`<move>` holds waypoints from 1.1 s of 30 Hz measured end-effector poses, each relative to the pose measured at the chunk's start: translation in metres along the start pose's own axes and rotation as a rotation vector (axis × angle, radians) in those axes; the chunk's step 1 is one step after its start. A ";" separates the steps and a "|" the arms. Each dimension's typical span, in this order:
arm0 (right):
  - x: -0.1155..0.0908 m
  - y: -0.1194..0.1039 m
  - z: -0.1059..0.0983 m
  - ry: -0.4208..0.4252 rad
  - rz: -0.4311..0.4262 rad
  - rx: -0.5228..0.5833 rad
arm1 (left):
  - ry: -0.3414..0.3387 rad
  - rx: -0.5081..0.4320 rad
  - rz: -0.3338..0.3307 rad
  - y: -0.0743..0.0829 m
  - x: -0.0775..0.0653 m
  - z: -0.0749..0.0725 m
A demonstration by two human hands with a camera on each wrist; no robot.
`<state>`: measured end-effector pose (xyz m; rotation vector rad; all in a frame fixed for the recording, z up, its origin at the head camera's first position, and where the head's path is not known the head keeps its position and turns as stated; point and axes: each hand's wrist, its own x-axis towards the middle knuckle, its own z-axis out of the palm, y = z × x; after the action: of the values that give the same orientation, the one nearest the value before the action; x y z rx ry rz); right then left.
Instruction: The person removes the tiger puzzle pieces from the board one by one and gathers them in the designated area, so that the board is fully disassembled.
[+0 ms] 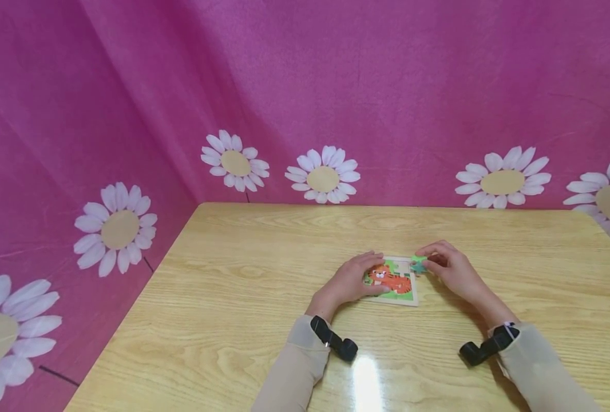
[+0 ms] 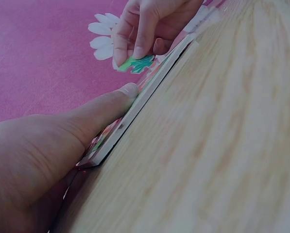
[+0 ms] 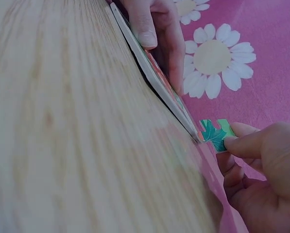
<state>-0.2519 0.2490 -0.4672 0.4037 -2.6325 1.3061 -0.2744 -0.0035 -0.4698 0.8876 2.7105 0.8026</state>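
Note:
A small framed jigsaw puzzle (image 1: 400,284) with an orange tiger picture lies on the wooden table. My left hand (image 1: 353,278) holds it at the left side; the thumb (image 2: 108,104) lies on the near edge and the fingers reach across to the far edge. Over the puzzle's far right corner, my right hand (image 1: 451,269) pinches a green puzzle piece (image 3: 215,135) between thumb and fingers. A darker green leaf is printed on that piece. In the head view, a pale gap shows in the picture beside the piece. My left hand covers the puzzle's left part.
The wood-grain table (image 1: 233,297) extends around both hands. A pink cloth (image 1: 387,103) with large white daisies hangs behind it and along the left. Each wrist wears a black strap-on camera, such as the left camera (image 1: 343,346).

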 end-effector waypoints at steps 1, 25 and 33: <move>0.000 0.001 -0.001 0.000 0.002 -0.001 | 0.000 -0.002 -0.001 0.000 0.000 0.000; -0.013 0.018 -0.022 0.028 -0.012 -0.037 | 0.013 0.001 0.014 0.001 -0.003 -0.001; -0.016 0.023 -0.027 0.046 -0.039 -0.021 | 0.014 -0.008 0.017 0.002 -0.003 -0.002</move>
<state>-0.2430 0.2868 -0.4728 0.4142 -2.5854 1.2594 -0.2711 -0.0045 -0.4671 0.9082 2.7134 0.8259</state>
